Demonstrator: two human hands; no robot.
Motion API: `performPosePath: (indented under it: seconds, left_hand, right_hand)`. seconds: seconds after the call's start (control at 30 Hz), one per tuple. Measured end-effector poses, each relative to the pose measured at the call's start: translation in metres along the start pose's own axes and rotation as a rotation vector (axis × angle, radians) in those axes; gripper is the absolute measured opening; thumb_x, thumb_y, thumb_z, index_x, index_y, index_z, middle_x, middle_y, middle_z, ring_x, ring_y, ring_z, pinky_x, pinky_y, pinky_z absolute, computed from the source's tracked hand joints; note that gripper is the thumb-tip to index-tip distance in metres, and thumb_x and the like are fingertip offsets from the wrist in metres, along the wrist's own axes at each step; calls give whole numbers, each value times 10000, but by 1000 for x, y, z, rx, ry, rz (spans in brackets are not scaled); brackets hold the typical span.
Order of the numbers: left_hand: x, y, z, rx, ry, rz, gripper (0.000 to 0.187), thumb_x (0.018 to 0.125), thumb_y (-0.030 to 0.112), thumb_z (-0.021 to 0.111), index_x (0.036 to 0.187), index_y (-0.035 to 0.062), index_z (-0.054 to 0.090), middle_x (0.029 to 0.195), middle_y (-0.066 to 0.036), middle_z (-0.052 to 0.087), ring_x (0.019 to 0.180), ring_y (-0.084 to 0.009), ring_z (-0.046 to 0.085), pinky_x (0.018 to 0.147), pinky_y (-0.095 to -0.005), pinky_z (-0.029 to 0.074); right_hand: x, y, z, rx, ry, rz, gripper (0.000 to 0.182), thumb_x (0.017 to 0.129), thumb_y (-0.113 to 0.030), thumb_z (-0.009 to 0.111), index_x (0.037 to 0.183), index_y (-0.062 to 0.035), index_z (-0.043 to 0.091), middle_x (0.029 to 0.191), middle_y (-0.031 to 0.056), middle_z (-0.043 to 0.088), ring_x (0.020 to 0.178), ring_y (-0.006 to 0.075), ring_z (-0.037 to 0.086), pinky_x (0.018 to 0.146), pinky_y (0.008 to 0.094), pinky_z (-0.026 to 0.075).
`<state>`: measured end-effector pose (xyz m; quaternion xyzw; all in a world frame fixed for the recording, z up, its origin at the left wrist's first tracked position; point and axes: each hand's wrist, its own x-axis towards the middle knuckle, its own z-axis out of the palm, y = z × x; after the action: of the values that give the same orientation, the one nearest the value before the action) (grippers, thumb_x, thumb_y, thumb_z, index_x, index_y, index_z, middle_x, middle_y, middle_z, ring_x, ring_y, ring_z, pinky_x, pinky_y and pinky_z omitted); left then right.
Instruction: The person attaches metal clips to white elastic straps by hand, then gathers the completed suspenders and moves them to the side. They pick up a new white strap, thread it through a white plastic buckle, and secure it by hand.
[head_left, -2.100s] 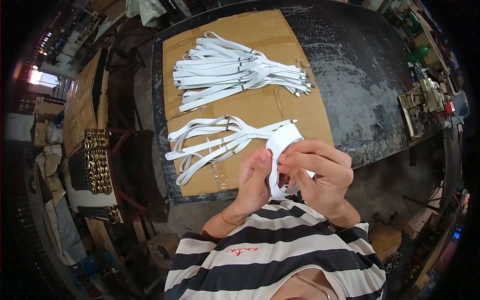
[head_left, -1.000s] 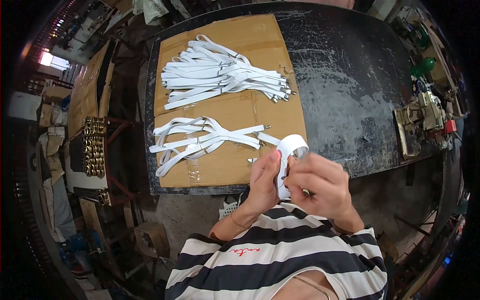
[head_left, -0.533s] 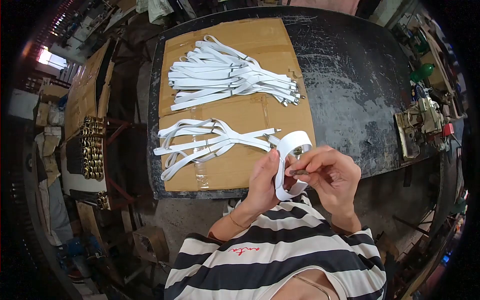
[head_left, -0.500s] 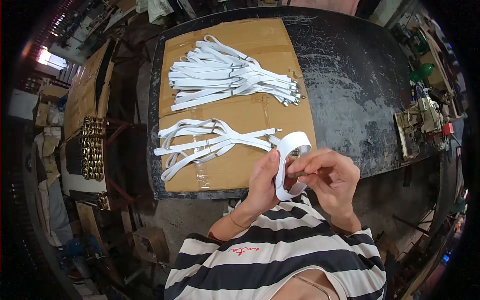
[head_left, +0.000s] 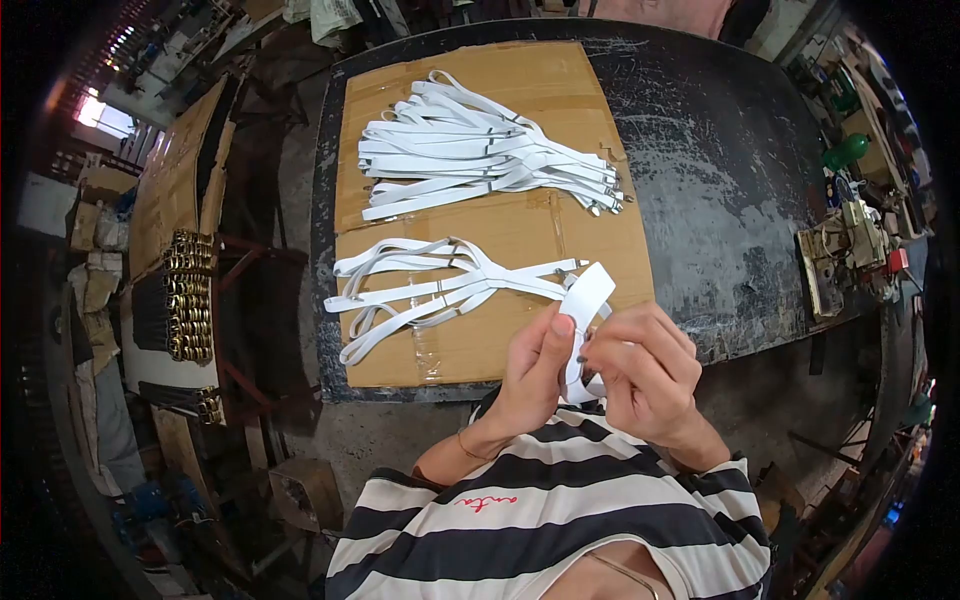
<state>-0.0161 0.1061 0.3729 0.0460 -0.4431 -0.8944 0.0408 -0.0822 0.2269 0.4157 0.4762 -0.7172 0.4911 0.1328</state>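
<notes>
My left hand point(head_left: 535, 368) grips a white elastic strap point(head_left: 588, 292) between thumb and fingers, and the strap bends into a loop. On the loop's right side, my right hand point(head_left: 645, 365) has its fingers pinched together at the strap; whatever lies between the fingertips is too small to make out. Behind my hands, a few white straps point(head_left: 462, 280) joined at a crossing lie on a cardboard sheet point(head_left: 500, 232). Farther back is a larger pile of white straps point(head_left: 500, 155) with metal clips at its right end.
Under the cardboard is a dark, scratched table point(head_left: 710, 170). A small machine point(head_left: 850, 240) stands at its right edge, near a green bottle point(head_left: 846, 151). Rows of brass-coloured metal pieces point(head_left: 188, 300) are on a bench at the left.
The loop of strap has narrowed and turned, with its top now tilted to the right. My right hand's fingers have closed in more. The whole view of the table has shifted slightly right.
</notes>
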Motion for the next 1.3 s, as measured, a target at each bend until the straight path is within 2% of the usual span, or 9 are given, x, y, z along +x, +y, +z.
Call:
performPosePath:
  seconds: [0.2, 0.27, 0.33, 0.43, 0.53, 0.67, 0.87, 1.0, 1.3]
  left_hand:
    - [-3, -1, -5, 39, 9, 10, 407, 978, 389, 360, 1036, 13, 505, 798, -2, 512, 666, -39, 457, 542, -182, 358]
    - [-4, -11, -5, 48, 124, 9, 380, 980, 368, 348, 940, 32, 521, 725, -14, 526, 558, -68, 468, 468, -194, 351]
    - [-5, -17, -12, -76, 31, 57, 383, 981, 366, 340, 937, 31, 520, 716, -15, 523, 556, -68, 472, 463, -198, 356]
    - [-6, -17, -7, -191, -38, 112, 408, 983, 374, 322, 962, 21, 526, 692, -18, 526, 553, -67, 491, 455, -206, 375]
    - [-4, -13, -1, -141, 135, -9, 388, 980, 389, 339, 936, 37, 496, 640, 6, 450, 519, -62, 411, 463, -204, 320]
    - [-5, -20, -3, -100, 107, 42, 409, 982, 368, 334, 997, 8, 529, 792, -47, 571, 620, -67, 519, 498, -200, 403]
    - [-5, -21, 7, -84, 145, 95, 380, 981, 367, 360, 1019, 15, 499, 790, -9, 509, 658, -59, 472, 573, -203, 393]
    - [-4, -24, 4, -92, 108, 138, 373, 979, 358, 372, 1038, 10, 494, 817, -10, 505, 736, -68, 496, 665, -213, 420]
    - [-3, -23, 4, -185, 93, 81, 398, 975, 393, 363, 1019, 21, 496, 807, -7, 501, 656, -67, 473, 596, -216, 404]
  right_hand:
    - [4, -1, 21, 58, 68, 144, 95, 731, 66, 599, 810, 30, 561, 765, 119, 561, 615, 224, 553, 538, 278, 433]
    - [4, -1, 23, 66, 100, 170, 79, 758, 54, 599, 819, 31, 555, 784, 123, 561, 621, 203, 553, 535, 263, 429]
    - [2, -2, 22, 292, 109, 407, 63, 800, 19, 608, 826, 38, 554, 817, 115, 568, 648, 146, 546, 539, 233, 429]
    - [4, -1, 13, 303, 94, 340, 109, 753, 59, 615, 852, 39, 572, 782, 113, 555, 651, 214, 558, 583, 278, 446]
    - [6, -1, 10, 176, 33, 223, 112, 741, 70, 599, 845, 35, 580, 786, 113, 554, 661, 244, 559, 580, 301, 453]
    - [5, -4, 4, -6, -67, 97, 154, 715, 82, 588, 859, 29, 577, 809, 113, 541, 667, 265, 547, 575, 332, 459]
    - [-3, 0, -9, -14, -178, 5, 254, 641, 89, 612, 889, 40, 578, 838, 107, 536, 679, 244, 550, 567, 321, 458]
    - [-8, 2, -2, 9, -75, 10, 193, 642, 104, 626, 814, 19, 612, 757, 95, 571, 577, 212, 541, 483, 290, 423]
    - [-8, 5, -3, 156, 12, 8, 160, 639, 105, 640, 759, 0, 629, 717, 74, 592, 563, 185, 571, 481, 264, 431]
